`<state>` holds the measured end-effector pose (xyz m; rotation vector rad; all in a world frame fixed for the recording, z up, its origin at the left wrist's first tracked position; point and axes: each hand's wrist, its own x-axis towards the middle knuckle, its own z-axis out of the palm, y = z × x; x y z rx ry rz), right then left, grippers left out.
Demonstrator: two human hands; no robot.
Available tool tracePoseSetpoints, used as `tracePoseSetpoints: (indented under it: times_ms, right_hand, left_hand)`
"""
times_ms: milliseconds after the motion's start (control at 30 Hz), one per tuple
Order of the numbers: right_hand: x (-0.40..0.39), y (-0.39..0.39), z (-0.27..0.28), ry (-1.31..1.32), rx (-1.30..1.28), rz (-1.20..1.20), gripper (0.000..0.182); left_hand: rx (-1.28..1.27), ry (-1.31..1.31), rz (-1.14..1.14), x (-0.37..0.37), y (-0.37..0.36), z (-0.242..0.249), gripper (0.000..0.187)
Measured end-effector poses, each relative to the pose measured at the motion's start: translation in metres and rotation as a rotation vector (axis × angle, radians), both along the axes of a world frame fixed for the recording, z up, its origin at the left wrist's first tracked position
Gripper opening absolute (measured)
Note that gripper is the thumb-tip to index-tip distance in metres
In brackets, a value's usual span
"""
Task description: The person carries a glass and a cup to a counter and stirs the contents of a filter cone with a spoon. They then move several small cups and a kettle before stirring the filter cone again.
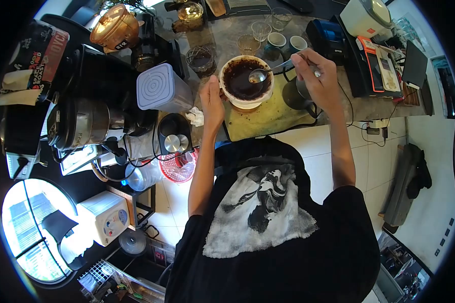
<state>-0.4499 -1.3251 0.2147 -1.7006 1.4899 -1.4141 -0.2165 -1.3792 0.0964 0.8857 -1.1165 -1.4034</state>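
A white coffee dripper point(245, 105) with dark, wet coffee grounds point(237, 81) inside stands over a yellow-green cloth point(283, 122). My left hand point(212, 103) is closed at the dripper's left side, thumb up near the rim; its fingertips are partly hidden. In my right hand point(316, 78) is a metal spoon point(258, 76), pinched by its handle. The spoon's bowl hangs over the grounds near the dripper's right rim. Just below my right hand stands a dark metal pitcher point(293, 96), partly covered by the hand.
Several glasses and cups, among them a clear glass point(261, 31), stand behind the dripper. A lidded plastic container point(162, 88) and a coffee grinder point(86, 123) are on the left. A crumpled tissue point(195, 116) lies by my left wrist. Cables hang off the counter's right edge.
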Motion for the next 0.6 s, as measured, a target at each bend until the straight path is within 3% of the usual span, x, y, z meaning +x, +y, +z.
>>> tracePoseSetpoints:
  times_ms: [600]
  right_hand:
    - [0.0020,-0.0023,-0.0076,0.042,0.023,0.005,0.024]
  left_hand:
    - [-0.001,-0.046,-0.046,0.0045,0.0016,0.0000,0.039]
